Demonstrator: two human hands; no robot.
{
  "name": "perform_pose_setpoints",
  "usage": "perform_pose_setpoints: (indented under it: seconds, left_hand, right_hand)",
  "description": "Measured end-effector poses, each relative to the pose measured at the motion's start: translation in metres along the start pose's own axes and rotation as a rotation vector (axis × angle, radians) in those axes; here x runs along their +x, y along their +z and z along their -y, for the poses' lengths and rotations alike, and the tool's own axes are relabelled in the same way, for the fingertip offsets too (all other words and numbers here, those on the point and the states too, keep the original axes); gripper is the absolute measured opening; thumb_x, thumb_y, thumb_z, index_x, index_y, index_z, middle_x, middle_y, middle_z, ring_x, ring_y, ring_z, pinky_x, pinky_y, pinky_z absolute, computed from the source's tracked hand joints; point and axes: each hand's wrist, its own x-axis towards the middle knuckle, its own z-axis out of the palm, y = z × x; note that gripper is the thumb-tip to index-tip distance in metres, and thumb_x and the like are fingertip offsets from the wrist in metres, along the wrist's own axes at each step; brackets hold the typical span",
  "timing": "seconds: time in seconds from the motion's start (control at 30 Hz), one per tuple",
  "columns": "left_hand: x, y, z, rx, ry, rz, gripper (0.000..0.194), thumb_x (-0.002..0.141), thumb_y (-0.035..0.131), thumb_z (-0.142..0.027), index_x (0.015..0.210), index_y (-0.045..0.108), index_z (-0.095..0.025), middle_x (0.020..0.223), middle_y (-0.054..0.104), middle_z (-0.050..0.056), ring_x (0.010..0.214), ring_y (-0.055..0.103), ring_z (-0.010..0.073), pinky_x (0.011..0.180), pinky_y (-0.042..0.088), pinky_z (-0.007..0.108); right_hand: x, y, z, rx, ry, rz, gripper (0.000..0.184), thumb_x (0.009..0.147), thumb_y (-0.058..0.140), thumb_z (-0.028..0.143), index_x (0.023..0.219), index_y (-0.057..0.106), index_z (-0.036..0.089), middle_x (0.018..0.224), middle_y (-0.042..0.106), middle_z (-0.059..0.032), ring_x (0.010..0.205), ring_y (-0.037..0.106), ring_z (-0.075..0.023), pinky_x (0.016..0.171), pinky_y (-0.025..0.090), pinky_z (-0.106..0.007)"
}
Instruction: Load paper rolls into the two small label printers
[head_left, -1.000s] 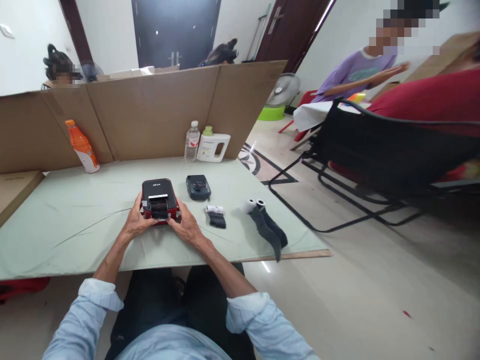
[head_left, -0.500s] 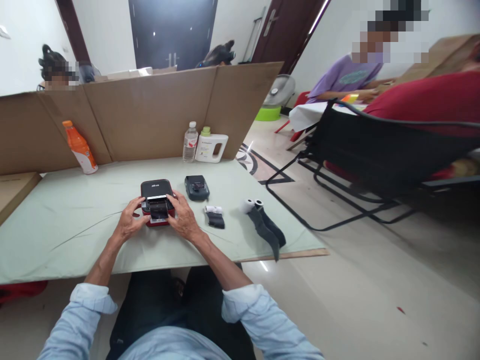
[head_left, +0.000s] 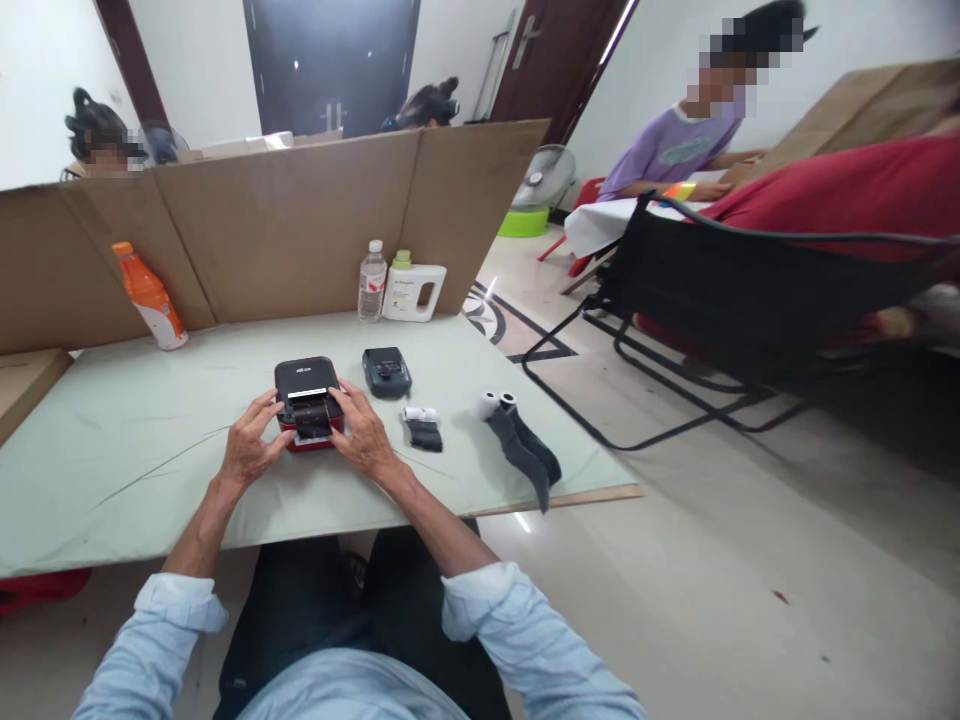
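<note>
A small black-and-red label printer (head_left: 306, 398) sits on the pale green table (head_left: 112, 450) in front of me. My left hand (head_left: 247, 445) rests against its left side, fingers reaching to the front slot. On its right side my right hand (head_left: 358, 432) has fingers on the top edge. A strip of dark paper hangs from the printer's front. A second, dark blue printer (head_left: 386, 371) lies just behind to the right. One small paper roll (head_left: 421, 428) and two rolls with long dark tails (head_left: 517, 440) lie further right.
An orange bottle (head_left: 148, 305), a water bottle (head_left: 371, 283) and a white jug (head_left: 413, 291) stand against the cardboard screen (head_left: 300, 220). A black folding chair (head_left: 735, 300) stands to the right. Other people sit behind the screen and at the far right.
Both hands have slid up from the printer's lower corners toward its front slot and top. The view has shifted slightly left.
</note>
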Motion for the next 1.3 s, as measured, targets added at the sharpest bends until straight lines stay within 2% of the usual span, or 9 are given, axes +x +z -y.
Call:
perform_pose_setpoints:
  seconds: [0.27, 0.5, 0.77, 1.17, 1.3]
  left_hand:
    - [-0.002, 0.003, -0.003, 0.009, 0.019, -0.051, 0.033, 0.093, 0.073, -0.031, 0.125, 0.069, -0.022, 0.145, 0.066, 0.016, 0.124, 0.07, 0.0293, 0.096, 0.066, 0.045]
    - [0.004, 0.001, -0.004, -0.017, -0.004, -0.009, 0.025, 0.091, 0.072, -0.026, 0.114, 0.068, -0.021, 0.146, 0.059, 0.016, 0.123, 0.068, 0.0292, 0.096, 0.065, 0.046]
    - [0.01, -0.004, -0.011, -0.001, -0.052, 0.006, 0.022, 0.089, 0.073, -0.029, 0.109, 0.068, -0.022, 0.132, 0.059, 0.013, 0.114, 0.067, 0.0276, 0.1, 0.062, 0.048]
    - [0.007, -0.006, -0.018, 0.077, -0.117, 0.018, 0.027, 0.088, 0.072, -0.028, 0.114, 0.07, -0.022, 0.119, 0.06, 0.009, 0.111, 0.066, 0.0255, 0.093, 0.062, 0.04]
    - [0.006, -0.004, -0.018, 0.055, -0.157, 0.025, 0.027, 0.091, 0.07, -0.029, 0.117, 0.067, -0.024, 0.116, 0.062, 0.007, 0.107, 0.067, 0.0234, 0.084, 0.063, 0.035]
  right_hand:
    - [-0.012, 0.009, -0.001, 0.015, 0.065, -0.045, 0.076, 0.096, 0.063, 0.027, 0.165, 0.034, 0.018, 0.154, 0.056, -0.0192, 0.145, 0.054, -0.0321, 0.123, 0.048, -0.054]
    - [-0.019, 0.02, -0.002, 0.012, 0.111, -0.081, 0.08, 0.095, 0.064, 0.03, 0.166, 0.031, 0.013, 0.154, 0.056, -0.022, 0.145, 0.054, -0.0347, 0.122, 0.047, -0.056]
    - [-0.02, 0.022, -0.001, 0.015, 0.118, -0.082, 0.079, 0.096, 0.065, 0.034, 0.166, 0.032, 0.015, 0.154, 0.056, -0.0219, 0.145, 0.054, -0.0349, 0.121, 0.047, -0.057]
    - [-0.019, 0.024, -0.001, 0.032, 0.102, -0.105, 0.076, 0.098, 0.064, 0.036, 0.164, 0.034, 0.015, 0.152, 0.057, -0.0222, 0.144, 0.055, -0.0346, 0.121, 0.048, -0.057]
    - [-0.02, 0.024, -0.002, 0.032, 0.097, -0.111, 0.075, 0.098, 0.064, 0.035, 0.163, 0.035, 0.015, 0.152, 0.058, -0.022, 0.144, 0.055, -0.0346, 0.121, 0.048, -0.056]
